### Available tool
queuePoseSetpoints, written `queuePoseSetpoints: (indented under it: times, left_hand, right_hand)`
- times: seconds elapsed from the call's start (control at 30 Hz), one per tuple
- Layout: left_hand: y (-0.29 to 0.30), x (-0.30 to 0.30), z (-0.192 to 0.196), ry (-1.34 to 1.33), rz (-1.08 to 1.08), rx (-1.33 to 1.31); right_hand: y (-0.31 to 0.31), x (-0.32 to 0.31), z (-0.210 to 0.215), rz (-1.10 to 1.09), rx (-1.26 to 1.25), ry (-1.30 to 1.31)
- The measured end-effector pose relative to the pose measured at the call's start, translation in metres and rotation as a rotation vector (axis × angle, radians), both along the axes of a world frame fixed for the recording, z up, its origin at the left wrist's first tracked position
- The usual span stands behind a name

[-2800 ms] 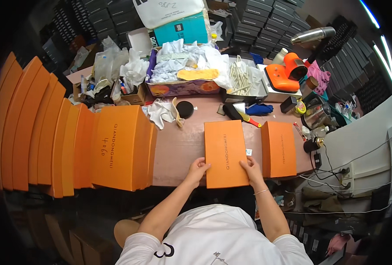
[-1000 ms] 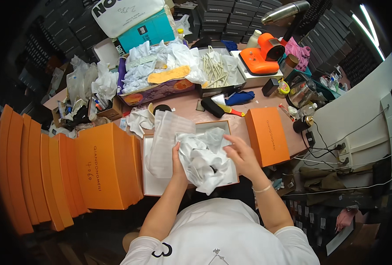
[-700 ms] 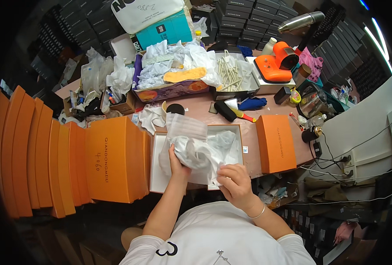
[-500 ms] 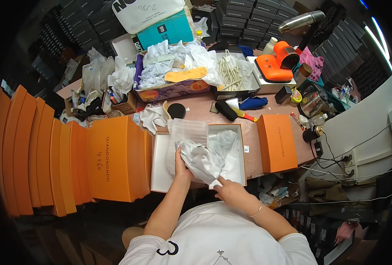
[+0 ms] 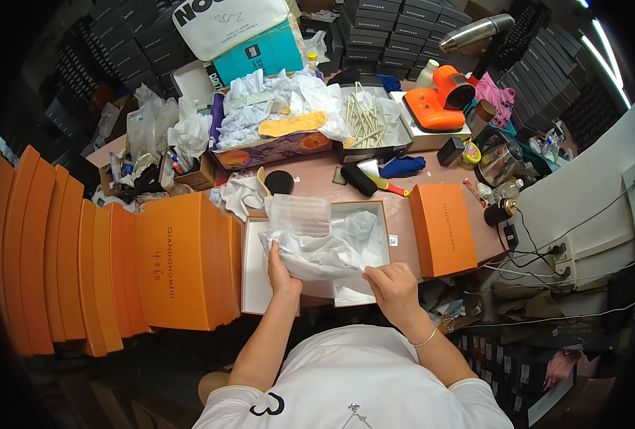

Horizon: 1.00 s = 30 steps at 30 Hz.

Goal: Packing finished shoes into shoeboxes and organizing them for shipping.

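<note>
Above an open shoebox [image 5: 254, 279] with white insides and an orange rim, my two hands hold a crumpled sheet of white tissue paper [image 5: 310, 259]. My left hand [image 5: 283, 275] grips its left side, thumb up against the paper. At the right end, the fingertips of my right hand [image 5: 396, 286] pinch a corner. The paper is spread between them; whether anything lies inside it I cannot tell. A ribbed translucent foam sheet [image 5: 299, 214] sits behind it, over the box's far edge. More white tissue [image 5: 364, 227] shows in the box's right part.
An orange shoebox lid [image 5: 442, 229] rests to the right. A row of orange boxes [image 5: 185, 264] stands left. Farther back are a carton of crumpled paper [image 5: 274, 150], a tray of pale sticks [image 5: 367, 118], a brush [image 5: 389, 187], a black round tin [image 5: 279, 182] and an orange machine [image 5: 435, 107].
My right hand has moved right, drawing the tissue paper's corner outward, so the bunched paper is now spread wider. My left hand has shifted slightly left and down.
</note>
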<state>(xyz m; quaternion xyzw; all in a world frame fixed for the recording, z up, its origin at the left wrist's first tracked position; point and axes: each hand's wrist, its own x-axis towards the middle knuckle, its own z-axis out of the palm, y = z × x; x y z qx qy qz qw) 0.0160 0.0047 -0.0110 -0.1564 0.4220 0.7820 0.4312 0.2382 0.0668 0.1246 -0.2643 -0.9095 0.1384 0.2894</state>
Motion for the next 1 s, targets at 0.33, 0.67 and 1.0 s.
queuePoseSetpoints:
  times: [0.33,0.67,1.0]
  left_hand:
    - [0.002,0.002,0.01,-0.062,-0.027,0.043]
    - [0.004,-0.002,0.003,-0.048,-0.017,0.126]
    - [-0.003,-0.004,0.007,0.127,-0.097,0.101]
  right_hand:
    - [0.044,0.012,0.012,-0.141,-0.083,0.191]
    - [-0.019,-0.005,0.01,0.123,-0.381,-0.056]
    - [0.013,-0.03,-0.057,0.044,-1.106,0.143]
